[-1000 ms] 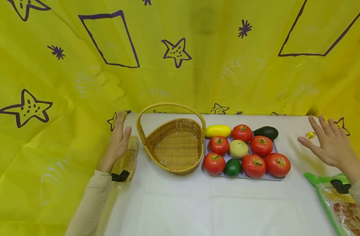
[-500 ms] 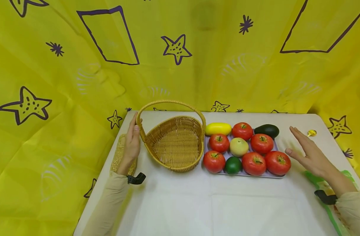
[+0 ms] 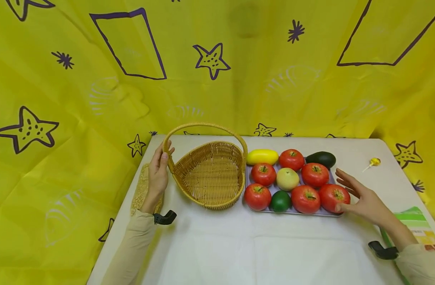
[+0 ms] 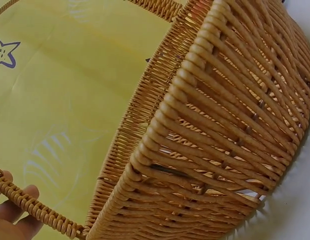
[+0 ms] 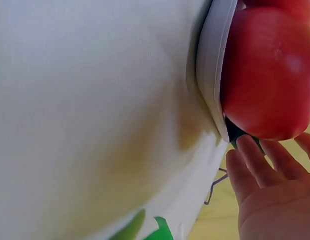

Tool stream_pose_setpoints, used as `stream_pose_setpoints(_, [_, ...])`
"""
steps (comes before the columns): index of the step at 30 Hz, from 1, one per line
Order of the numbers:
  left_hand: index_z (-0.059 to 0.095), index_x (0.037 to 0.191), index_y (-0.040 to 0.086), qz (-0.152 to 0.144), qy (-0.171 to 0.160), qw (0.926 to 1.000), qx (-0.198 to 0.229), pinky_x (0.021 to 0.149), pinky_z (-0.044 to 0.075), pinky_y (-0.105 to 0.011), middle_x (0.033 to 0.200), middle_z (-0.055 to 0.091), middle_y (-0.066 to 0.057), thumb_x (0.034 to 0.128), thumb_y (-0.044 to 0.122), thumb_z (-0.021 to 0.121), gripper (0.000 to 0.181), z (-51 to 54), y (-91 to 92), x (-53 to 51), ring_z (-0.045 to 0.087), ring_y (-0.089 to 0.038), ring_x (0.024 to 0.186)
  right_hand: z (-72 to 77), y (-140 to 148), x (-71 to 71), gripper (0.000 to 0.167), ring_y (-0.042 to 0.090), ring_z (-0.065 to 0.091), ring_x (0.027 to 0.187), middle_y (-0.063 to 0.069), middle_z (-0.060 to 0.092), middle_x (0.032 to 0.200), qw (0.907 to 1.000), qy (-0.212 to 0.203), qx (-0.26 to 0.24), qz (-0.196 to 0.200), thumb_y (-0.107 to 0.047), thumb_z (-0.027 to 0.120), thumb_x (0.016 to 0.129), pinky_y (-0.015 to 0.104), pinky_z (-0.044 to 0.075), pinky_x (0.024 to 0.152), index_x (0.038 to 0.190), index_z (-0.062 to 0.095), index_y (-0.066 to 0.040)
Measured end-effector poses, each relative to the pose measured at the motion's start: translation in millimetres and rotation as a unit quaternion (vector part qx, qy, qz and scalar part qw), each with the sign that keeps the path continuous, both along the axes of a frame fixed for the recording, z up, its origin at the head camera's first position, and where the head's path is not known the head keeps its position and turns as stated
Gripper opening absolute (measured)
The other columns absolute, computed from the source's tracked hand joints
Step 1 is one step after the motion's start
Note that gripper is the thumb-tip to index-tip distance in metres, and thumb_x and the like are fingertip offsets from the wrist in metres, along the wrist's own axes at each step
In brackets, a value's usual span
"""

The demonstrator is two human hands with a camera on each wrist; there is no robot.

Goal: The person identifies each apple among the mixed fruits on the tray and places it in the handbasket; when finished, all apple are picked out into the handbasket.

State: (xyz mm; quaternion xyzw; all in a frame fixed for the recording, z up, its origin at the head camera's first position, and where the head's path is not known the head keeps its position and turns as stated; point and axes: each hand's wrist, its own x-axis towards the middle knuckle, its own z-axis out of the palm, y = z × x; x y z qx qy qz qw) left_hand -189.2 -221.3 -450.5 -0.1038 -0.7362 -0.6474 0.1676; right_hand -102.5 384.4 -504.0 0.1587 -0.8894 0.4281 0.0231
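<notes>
My left hand [image 3: 157, 176] holds the left side of the handle [image 3: 203, 124] of an oval wicker basket [image 3: 212, 178]. Its fingers pass behind the handle, with the thumb in front; the left wrist view shows fingertips past the wicker rod [image 4: 32, 205]. At the right end of a pale purple tray [image 5: 210, 65], my right hand [image 3: 367, 204] is spread around a large red apple [image 3: 333, 198]. Thumb and fingers lie on either side of the apple; whether they touch it I cannot tell. The basket has nothing visible in it.
On the tray sit several red apples [image 3: 305, 199], a pale round fruit [image 3: 287, 179] and a green one [image 3: 281, 201]. A yellow fruit [image 3: 262, 157] and dark green one [image 3: 321, 159] lie behind. A lollipop [image 3: 374, 162] and bags [image 3: 415, 221] lie right; a grain-filled bag [image 3: 140, 188], left.
My left hand has moved right to the basket's handle and taken hold. My right hand has come left and down, from near the lollipop to the apple at the tray's right end.
</notes>
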Motion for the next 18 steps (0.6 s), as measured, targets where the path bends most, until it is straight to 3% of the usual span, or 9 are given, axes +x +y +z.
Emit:
stream_pose_setpoints(3, [0.043,0.161,0.003,0.003,0.0,1.0,0.006,0.129,0.036,-0.046,0.162,0.049,-0.02,0.1171,0.017,0.036,0.046,-1.6,0.2,-1.6,0.053,-0.044,0.143,1.3,-2.4,4.3,0.107,-0.027,0.043,0.125,-0.042,0.045,0.146,0.9998,-0.016,-0.01,-0.008,0.002,0.093,0.073,-0.006,0.034,0.096,0.164,0.039,-0.01])
stream_pose_setpoints(9, [0.051,0.155,0.002,0.019,0.002,0.9998,0.009,0.122,0.044,-0.038,0.154,0.059,-0.018,0.1162,0.015,0.04,0.043,-2.5,0.3,-4.6,0.062,-0.039,0.134,-0.2,-6.4,7.6,0.089,-0.027,0.044,0.115,-0.041,0.049,0.136,0.9988,-0.023,0.005,-0.044,-0.006,0.098,0.073,-0.005,0.037,0.09,0.152,0.057,-0.006])
stream_pose_setpoints(14, [0.053,0.151,-0.006,0.03,0.007,0.9993,0.019,0.114,0.05,-0.026,0.15,0.061,-0.022,0.115,0.011,0.042,0.041,-5.2,-1.3,-6.1,0.07,-0.026,0.126,-3.9,-7.3,7.5,0.088,-0.026,0.044,0.115,-0.035,0.051,0.138,0.9981,-0.028,0.0,-0.054,-0.008,0.098,0.073,-0.005,0.038,0.091,0.151,0.058,-0.008])
stream_pose_setpoints(18, [0.054,0.148,-0.009,0.029,0.013,0.9992,0.025,0.11,0.053,-0.024,0.146,0.062,-0.027,0.1143,0.009,0.044,0.04,-7.5,-2.1,-7.1,0.073,-0.02,0.12,-7.0,-5.6,9.3,0.09,-0.027,0.042,0.118,-0.035,0.05,0.139,0.9979,-0.034,-0.011,-0.054,-0.005,0.098,0.072,-0.006,0.036,0.092,0.152,0.056,-0.006])
